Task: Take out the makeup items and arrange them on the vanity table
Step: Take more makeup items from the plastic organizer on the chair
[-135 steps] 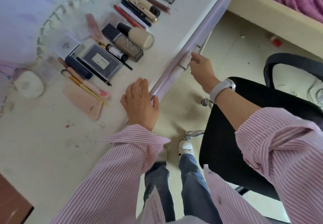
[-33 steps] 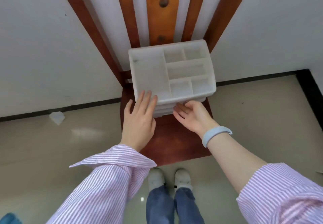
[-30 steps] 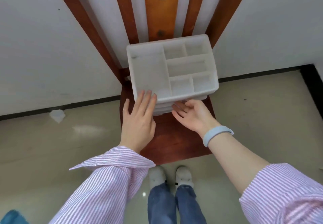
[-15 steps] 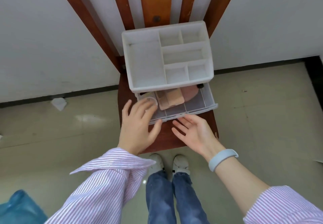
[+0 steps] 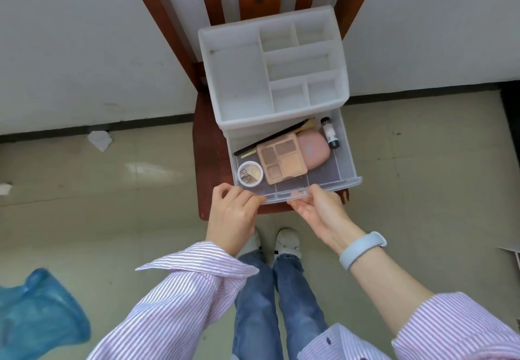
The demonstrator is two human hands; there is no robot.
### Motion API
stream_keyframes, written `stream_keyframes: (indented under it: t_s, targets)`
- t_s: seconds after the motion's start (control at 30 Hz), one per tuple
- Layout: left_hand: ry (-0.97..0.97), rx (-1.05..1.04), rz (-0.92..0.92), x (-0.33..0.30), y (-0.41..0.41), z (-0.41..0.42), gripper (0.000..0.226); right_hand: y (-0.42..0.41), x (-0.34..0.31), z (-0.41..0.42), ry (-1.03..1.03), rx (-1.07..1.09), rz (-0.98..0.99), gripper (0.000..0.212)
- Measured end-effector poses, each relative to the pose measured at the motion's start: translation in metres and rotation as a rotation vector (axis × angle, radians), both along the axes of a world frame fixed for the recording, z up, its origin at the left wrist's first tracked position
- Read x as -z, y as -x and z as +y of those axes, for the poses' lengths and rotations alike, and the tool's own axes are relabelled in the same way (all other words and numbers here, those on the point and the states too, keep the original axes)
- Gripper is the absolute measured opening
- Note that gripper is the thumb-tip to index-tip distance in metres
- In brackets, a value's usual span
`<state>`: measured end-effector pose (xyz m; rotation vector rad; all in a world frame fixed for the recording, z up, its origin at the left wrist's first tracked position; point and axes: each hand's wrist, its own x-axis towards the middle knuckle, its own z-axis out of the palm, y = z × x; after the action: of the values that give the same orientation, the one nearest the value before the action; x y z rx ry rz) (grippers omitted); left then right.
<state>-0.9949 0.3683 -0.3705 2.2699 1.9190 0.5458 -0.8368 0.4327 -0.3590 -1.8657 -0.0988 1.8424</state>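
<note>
Makeup items (image 5: 284, 160) in drawer (image 5: 344, 160) | left hand (image 5: 235, 213), right hand (image 5: 318, 210) pinching its front lip

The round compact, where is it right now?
In the head view, the round compact lies in the open drawer's front left corner, beside the eyeshadow palette and just beyond the left hand.

The drawer (image 5: 292, 162) stands pulled out and open from above; you can reach in from the top. The organizer tray (image 5: 274, 64) overhangs the rear of the drawer, blocking the brush (image 5: 270, 136) tip and the small bottle (image 5: 329, 133). The front right of the drawer floor is bare. The eyeshadow palette (image 5: 281, 161), pink case (image 5: 313, 148) and round compact (image 5: 250, 174) fill the left and centre. Your left hand (image 5: 233, 213) and right hand (image 5: 319, 210) occupy the front lip.
</note>
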Motion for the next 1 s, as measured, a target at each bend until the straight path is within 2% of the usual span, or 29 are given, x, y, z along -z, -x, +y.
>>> stream_keyframes:
  t_s: [0.1, 0.33, 0.5, 0.7, 0.77, 0.9, 0.97, 1.0]
  targets:
    - [0.031, 0.029, -0.002, -0.001, -0.004, -0.017, 0.025, -0.007, -0.004, -0.022, 0.006, 0.043, 0.024, 0.022]
    - [0.162, 0.128, 0.016, 0.01, -0.016, -0.047, 0.025, -0.026, 0.014, -0.06, 0.103, 0.066, -0.009, 0.017]
    - [0.32, 0.028, 0.051, 0.033, -0.015, -0.039, 0.027, -0.016, 0.051, -0.047, 0.196, 0.045, 0.035, 0.018]
    - [0.403, -0.089, 0.136, 0.079, 0.002, -0.024, 0.028, 0.013, 0.104, -0.022, 0.26, -0.134, 0.063, 0.017]
    - [0.429, -0.121, 0.137, 0.091, 0.006, -0.021, 0.026, 0.013, 0.113, -0.021, 0.285, -0.249, 0.07, 0.017]
    - [0.516, -0.138, 0.082, 0.101, 0.009, -0.017, 0.018, 0.001, 0.109, -0.018, 0.3, -0.818, -0.064, 0.043]
    - [0.485, -0.11, 0.014, 0.101, 0.011, -0.014, 0.01, -0.006, 0.105, -0.011, 0.188, -0.968, -0.16, 0.038]
    - [0.455, -0.096, -0.009, 0.101, 0.012, -0.01, 0.014, -0.009, 0.103, -0.006, 0.073, -1.008, -0.227, 0.031]
